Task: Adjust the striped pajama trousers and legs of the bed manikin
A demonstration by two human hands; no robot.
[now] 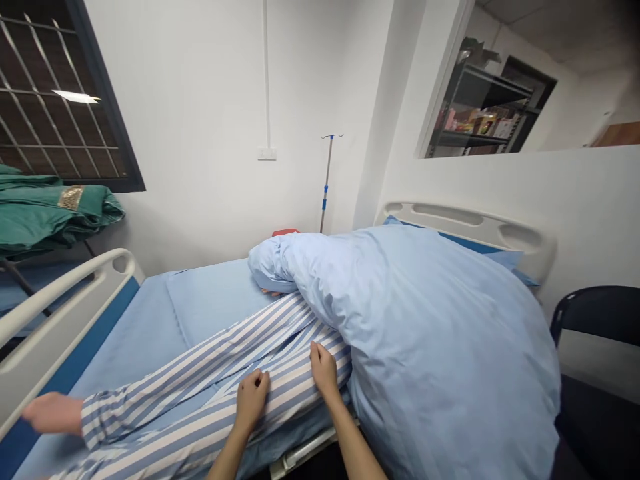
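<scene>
Left hand (253,399) and right hand (325,370) curl into fists on the trousers (295,380), any pinch unclear; the quilt (425,320) could slip, dragged by its overhang.

White wall, barred window (50,100).

Striped trousers (215,383): white with blue-grey stripes, worn by person lying on bed (145,320); cloth creased, legs stretched toward 8 o'clock, upper part running under quilt (435,340); farther cuff gathered above bare foot (55,412). Quilt: plain pale blue, puffy, wrinkled along edge; heaped at 4 o'clock in view, bunched end toward 10 o'clock, lower part draped over bedside toward 6 o'clock.
</scene>
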